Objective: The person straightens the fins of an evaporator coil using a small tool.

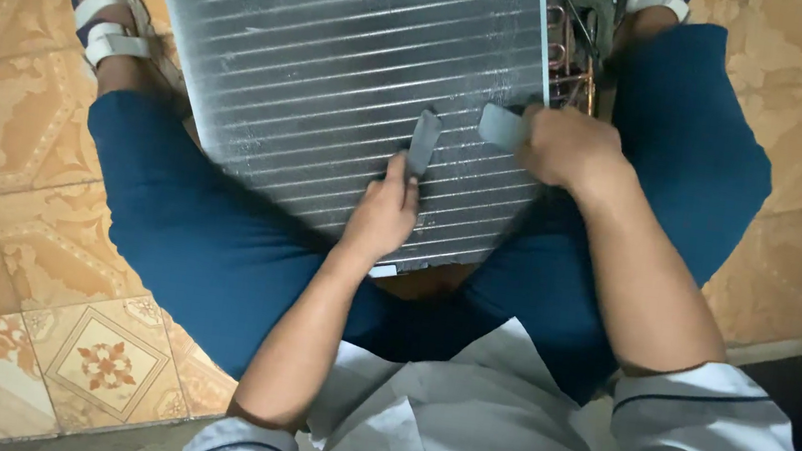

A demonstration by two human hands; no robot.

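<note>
A finned metal coil panel (340,57) rests tilted on my lap between my knees, its silver fins running in rows. My left hand (382,215) pinches a small flat grey tool (423,141) and presses its tip against the fins near the panel's lower middle. My right hand (563,145) grips a second flat grey piece (501,126) at the panel's right edge, beside the copper tube bends (571,59).
I sit on a patterned beige tile floor (10,211) in dark blue trousers (189,232) and a pale shirt. My sandalled foot (107,21) is at the upper left. A dark strip of floor lies at the lower right.
</note>
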